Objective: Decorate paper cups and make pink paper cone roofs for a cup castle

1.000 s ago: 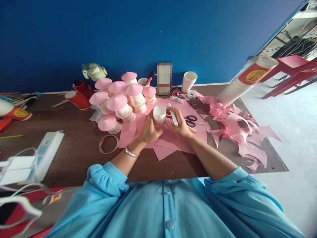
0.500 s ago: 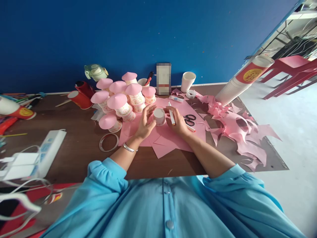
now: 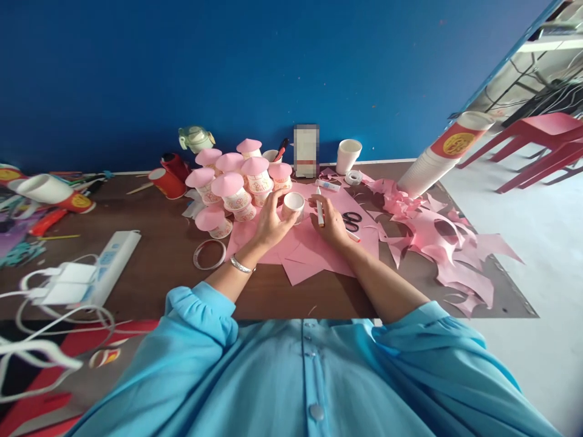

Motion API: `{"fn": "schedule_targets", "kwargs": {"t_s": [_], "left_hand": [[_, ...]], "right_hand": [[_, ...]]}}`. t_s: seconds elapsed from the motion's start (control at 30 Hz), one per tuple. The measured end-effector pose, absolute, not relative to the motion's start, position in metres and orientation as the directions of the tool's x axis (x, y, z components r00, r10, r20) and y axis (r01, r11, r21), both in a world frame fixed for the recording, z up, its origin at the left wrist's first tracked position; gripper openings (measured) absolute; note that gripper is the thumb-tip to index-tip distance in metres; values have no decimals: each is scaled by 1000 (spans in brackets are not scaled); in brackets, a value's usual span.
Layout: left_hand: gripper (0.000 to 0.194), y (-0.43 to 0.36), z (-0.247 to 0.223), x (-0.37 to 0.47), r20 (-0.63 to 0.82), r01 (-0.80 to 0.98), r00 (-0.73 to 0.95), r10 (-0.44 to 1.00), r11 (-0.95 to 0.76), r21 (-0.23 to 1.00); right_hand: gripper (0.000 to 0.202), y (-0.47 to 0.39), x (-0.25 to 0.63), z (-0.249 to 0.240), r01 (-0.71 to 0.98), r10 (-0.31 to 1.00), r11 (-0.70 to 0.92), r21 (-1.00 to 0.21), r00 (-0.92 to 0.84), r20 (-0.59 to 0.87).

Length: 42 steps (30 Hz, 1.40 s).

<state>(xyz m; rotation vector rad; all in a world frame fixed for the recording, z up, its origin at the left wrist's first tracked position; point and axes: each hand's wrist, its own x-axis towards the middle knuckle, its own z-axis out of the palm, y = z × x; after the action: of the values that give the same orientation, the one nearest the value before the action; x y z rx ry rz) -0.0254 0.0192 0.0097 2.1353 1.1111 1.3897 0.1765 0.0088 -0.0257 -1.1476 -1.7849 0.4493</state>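
My left hand (image 3: 273,223) is wrapped round the left side of a small white paper cup (image 3: 294,204), whose open mouth faces up. My right hand (image 3: 331,223), to the right of the cup, holds a white marker (image 3: 320,209) between its fingers. Beneath both hands lie pink paper sheets (image 3: 303,267). Just left of my left hand stand several small cup towers with pink cone roofs (image 3: 228,184). Black-handled scissors (image 3: 352,220) rest right of my right hand, beside a pen with a red end (image 3: 353,237).
Pink paper scraps (image 3: 437,233) and a leaning stack of cups (image 3: 428,164) are at the right. A white cup (image 3: 348,156) and a tape roll (image 3: 353,177) stand behind. A larger tape ring (image 3: 209,255) and a power strip (image 3: 112,267) lie left.
The cup now shows its open mouth, where its closed base faced up before. My right hand has moved slightly away from the cup with the marker. The camera view has shifted a little left.
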Motion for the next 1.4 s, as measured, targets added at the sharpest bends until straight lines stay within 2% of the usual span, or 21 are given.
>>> {"fn": "schedule_targets", "kwargs": {"t_s": [0.17,0.27,0.6,0.77,0.93,1.13,1.3,1.4], "left_hand": [[38,12,17,-38,631,550,265,729,-652,521],[37,11,13,-48,643,604,244,726,-633,485],[41,15,-11,-77,655,713,138,743,-534,455],[42,11,-9,-79,625,670,125,770,-530,519],[47,1,-1,-72,632,653,137,763,-549,522],[50,-16,19,-73,660,687,190,727,-579,440],[48,-18,19,-81,626,725,210,751,-549,416],[47,-11,20,-77,591,719,245,769,-553,422]], "right_hand": [[49,9,177,-27,560,836,515,-649,-162,524],[49,10,177,-28,573,823,535,-621,-186,537],[49,13,177,-32,562,829,530,-635,-186,527],[50,11,178,-30,583,828,526,-619,-188,528],[48,8,176,-26,615,802,559,-556,-230,552],[51,2,172,-24,637,792,586,-500,-320,521],[54,-3,168,-15,692,770,594,-411,-341,540],[58,-4,167,3,737,785,578,-351,-383,487]]}}
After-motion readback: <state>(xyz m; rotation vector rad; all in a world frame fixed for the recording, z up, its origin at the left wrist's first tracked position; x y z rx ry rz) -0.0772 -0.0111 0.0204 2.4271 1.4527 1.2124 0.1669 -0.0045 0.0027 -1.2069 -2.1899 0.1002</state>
